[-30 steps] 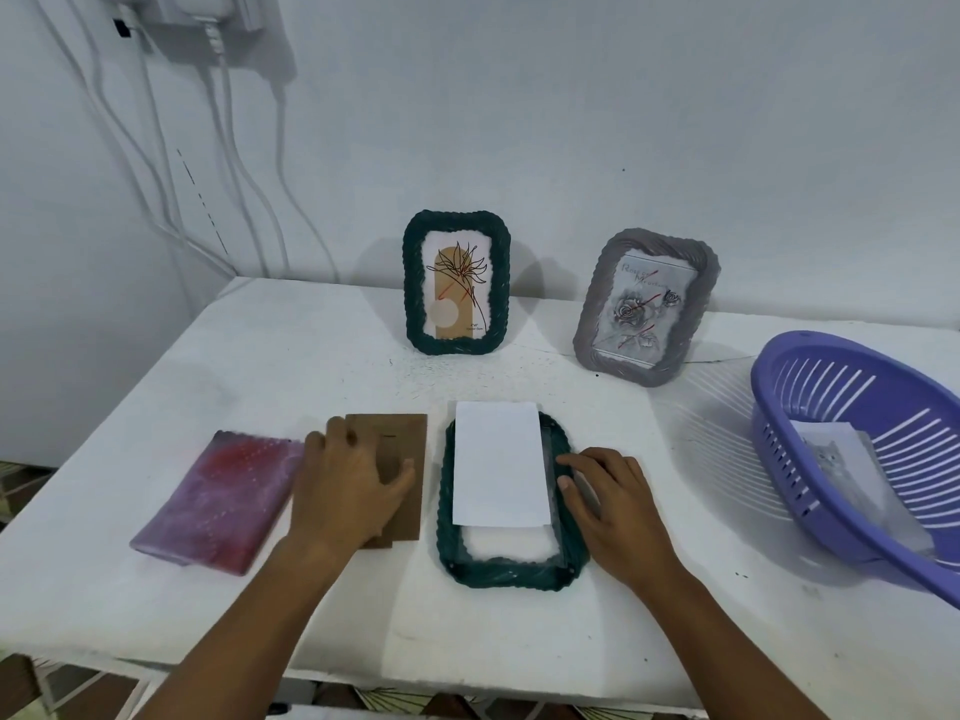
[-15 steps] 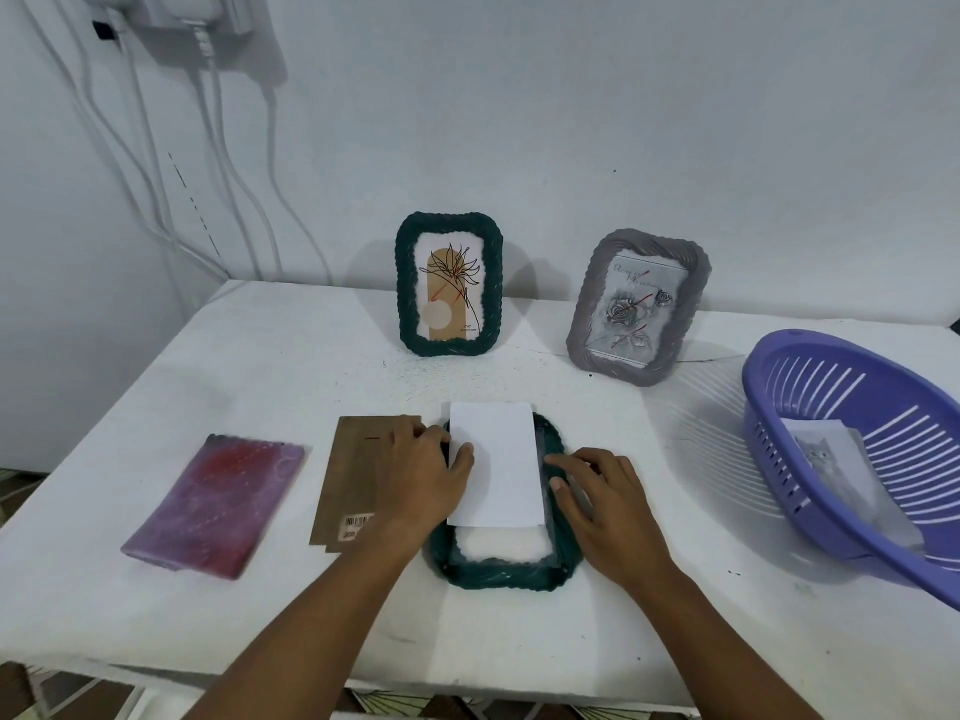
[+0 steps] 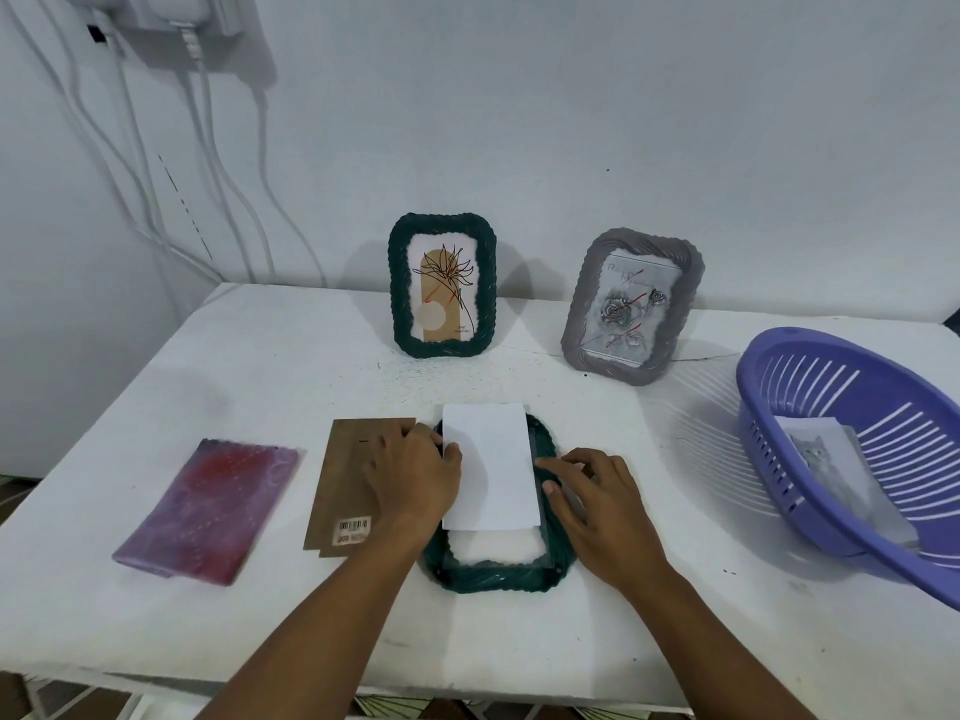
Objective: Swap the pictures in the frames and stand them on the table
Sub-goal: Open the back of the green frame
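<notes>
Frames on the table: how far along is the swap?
Two frames, green and grey, stand at the back. Both hands, left and right, are settling a white sheet into the face-down frame. Its brown backing is still off; then it needs standing.

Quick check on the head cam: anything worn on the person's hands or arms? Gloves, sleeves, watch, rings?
Nothing worn that shows. The left hand and right hand are both bare: no gloves, no rings visible. Both forearms are bare to the bottom edge of the frame, with no sleeve cuff, watch, wristband or marker in view. Anything above the forearms lies outside the picture.
</notes>
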`<state>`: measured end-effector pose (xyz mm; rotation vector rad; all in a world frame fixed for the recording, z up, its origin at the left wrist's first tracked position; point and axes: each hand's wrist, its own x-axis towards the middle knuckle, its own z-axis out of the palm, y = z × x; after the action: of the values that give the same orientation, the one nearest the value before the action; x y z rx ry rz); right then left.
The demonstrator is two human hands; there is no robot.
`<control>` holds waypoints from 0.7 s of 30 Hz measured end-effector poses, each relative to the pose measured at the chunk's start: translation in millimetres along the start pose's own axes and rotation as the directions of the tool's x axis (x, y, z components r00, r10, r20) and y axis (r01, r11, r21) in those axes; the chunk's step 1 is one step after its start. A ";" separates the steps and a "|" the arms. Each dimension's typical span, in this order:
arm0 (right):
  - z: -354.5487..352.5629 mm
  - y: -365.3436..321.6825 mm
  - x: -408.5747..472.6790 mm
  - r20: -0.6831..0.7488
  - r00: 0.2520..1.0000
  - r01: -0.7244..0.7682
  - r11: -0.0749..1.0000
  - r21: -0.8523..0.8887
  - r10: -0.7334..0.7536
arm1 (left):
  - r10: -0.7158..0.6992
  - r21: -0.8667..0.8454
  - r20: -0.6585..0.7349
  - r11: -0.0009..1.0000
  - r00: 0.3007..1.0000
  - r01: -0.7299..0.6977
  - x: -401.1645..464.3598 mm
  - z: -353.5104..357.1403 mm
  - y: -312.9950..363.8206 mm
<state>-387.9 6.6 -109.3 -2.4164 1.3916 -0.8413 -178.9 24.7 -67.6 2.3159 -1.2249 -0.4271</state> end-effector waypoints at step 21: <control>-3.0 -1.7 0.9 0.031 1.000 0.002 1.000 -0.030 -0.001 | -0.054 -0.356 0.047 0.932 0.997 0.068 -2.2 -22.3 13.7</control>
<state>-388.1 7.0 -105.7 -2.4423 1.4005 -0.7854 -178.8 25.9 -41.4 2.0436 -0.9965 -0.6584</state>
